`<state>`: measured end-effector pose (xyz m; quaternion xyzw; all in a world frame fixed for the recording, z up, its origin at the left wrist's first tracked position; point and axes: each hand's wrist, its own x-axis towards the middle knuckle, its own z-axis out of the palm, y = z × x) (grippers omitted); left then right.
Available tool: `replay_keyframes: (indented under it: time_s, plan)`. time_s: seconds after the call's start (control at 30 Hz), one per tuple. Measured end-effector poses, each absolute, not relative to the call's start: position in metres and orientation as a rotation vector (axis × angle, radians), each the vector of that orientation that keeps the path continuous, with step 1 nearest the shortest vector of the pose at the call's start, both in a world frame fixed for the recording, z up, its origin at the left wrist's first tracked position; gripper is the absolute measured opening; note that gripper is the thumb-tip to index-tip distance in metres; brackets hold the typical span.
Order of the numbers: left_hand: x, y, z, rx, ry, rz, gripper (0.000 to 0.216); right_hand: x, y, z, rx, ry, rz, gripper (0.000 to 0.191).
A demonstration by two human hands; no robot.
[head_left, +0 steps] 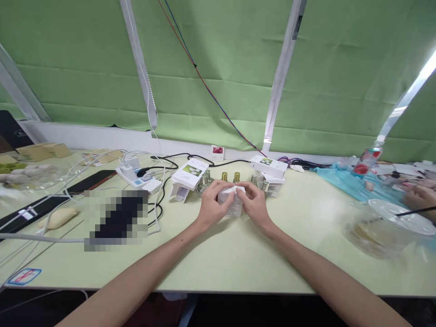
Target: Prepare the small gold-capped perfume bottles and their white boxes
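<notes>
A small white carton (235, 210) with fine print on its side stands on the table in front of me. My left hand (214, 203) grips it from the left and my right hand (255, 203) from the right. Both thumbs press together at its top edge, hiding much of the top. Just behind it, two gold caps (237, 177) stick up. Glass bottles with silver caps (208, 177) show beside my left fingers, and more silver caps (254, 180) rise behind my right hand.
White boxes with flower pictures lie left (191, 173) and right (269, 166). A power strip (138, 179) with tangled cables and a pixelated dark patch (117, 218) are further left. On the right are a lidded plastic cup (381, 231), blue plastic sheet (347, 179), and another person's hand (422, 197).
</notes>
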<state>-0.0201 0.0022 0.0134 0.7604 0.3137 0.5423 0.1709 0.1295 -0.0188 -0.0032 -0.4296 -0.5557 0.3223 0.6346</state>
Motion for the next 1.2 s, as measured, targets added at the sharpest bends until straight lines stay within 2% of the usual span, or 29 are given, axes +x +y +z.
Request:
replay_keyframes:
  time_s: [0.67, 0.8, 0.97, 1.2]
  plan:
    - [-0.015, 0.000, 0.013, 2.190, 1.087, 1.608, 0.021, 0.122, -0.031, 0.000, -1.106, -1.250, 0.478, 0.038]
    - [-0.016, 0.000, 0.015, 2.195, 1.080, 1.614, 0.021, 0.121, -0.032, 0.001, -1.111, -1.291, 0.465, 0.039]
    - [-0.018, -0.002, 0.016, 2.123, 0.934, 1.550, 0.031, 0.120, -0.034, 0.001, -1.086, -1.367, 0.465, 0.038]
    - [-0.017, -0.005, 0.007, 1.951, 0.952, 1.442, 0.031, 0.119, -0.036, 0.002, -1.009, -1.486, 0.510, 0.040]
